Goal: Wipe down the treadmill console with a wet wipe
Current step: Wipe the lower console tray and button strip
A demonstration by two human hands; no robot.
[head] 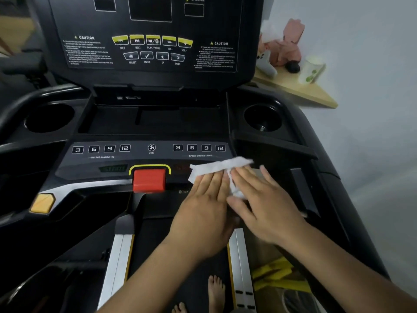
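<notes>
The black treadmill console fills the view, with a button panel above and a row of numbered keys lower down. A white wet wipe lies spread on the console's lower right front, just right of the red stop button. My left hand and my right hand lie flat side by side on the wipe with straight fingers, pressing it against the console. Part of the wipe bunches between the two hands.
Round cup holders sit at the left and right of the console. A yellow button marks the left handlebar. A wooden shelf with a cup and pink items stands at the right wall. My bare feet stand on the belt below.
</notes>
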